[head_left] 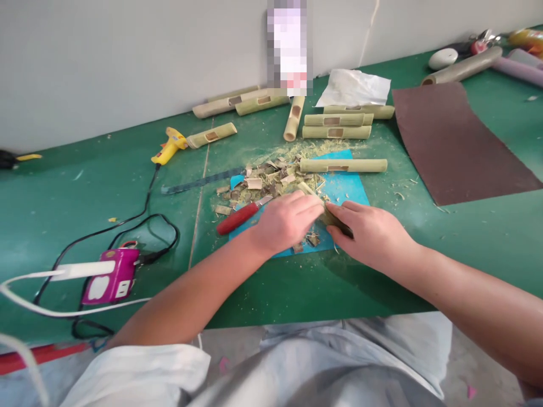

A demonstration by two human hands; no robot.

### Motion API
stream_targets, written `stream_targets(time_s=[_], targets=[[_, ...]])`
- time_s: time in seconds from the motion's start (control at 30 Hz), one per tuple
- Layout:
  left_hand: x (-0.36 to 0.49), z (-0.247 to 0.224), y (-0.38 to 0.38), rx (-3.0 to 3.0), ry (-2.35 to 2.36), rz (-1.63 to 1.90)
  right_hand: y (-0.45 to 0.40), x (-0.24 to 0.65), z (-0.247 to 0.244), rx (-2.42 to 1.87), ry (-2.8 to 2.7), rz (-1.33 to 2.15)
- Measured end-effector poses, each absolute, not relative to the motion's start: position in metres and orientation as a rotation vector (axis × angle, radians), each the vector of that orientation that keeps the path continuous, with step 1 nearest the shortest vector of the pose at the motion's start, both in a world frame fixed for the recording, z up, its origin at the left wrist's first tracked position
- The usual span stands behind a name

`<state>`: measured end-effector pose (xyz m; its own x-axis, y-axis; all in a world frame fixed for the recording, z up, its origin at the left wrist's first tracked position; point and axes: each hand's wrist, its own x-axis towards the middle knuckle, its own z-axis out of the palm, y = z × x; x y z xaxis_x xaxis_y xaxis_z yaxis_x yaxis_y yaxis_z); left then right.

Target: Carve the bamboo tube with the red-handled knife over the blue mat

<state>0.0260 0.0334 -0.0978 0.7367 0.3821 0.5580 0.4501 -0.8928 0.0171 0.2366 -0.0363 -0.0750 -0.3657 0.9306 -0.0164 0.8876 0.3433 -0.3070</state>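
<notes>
My left hand is closed over a bamboo tube that lies at a slant above a blue sheet. From the right, my right hand grips the near end of the same tube, thumb and fingers around it. Most of the tube is hidden by my fingers. Just left of my left hand rests a knife with a red handle, its blade pointing to the upper right. Bamboo chips and shavings are heaped beyond the hands. Another bamboo tube with a cut opening lies across the sheet's far part.
Several notched bamboo tubes lie at the back, some beneath white paper. A brown sandpaper sheet lies to the right. On the left are a yellow glue gun and a magenta power adapter with cables.
</notes>
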Motion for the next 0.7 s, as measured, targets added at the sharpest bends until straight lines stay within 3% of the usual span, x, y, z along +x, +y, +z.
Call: stream_targets(time_s=[0.7], targets=[[0.0261, -0.0979, 0.0309, -2.739, -0.723, -0.807, -0.0366, 0.2373, -0.0783, -1.639, -2.415, 0.342]])
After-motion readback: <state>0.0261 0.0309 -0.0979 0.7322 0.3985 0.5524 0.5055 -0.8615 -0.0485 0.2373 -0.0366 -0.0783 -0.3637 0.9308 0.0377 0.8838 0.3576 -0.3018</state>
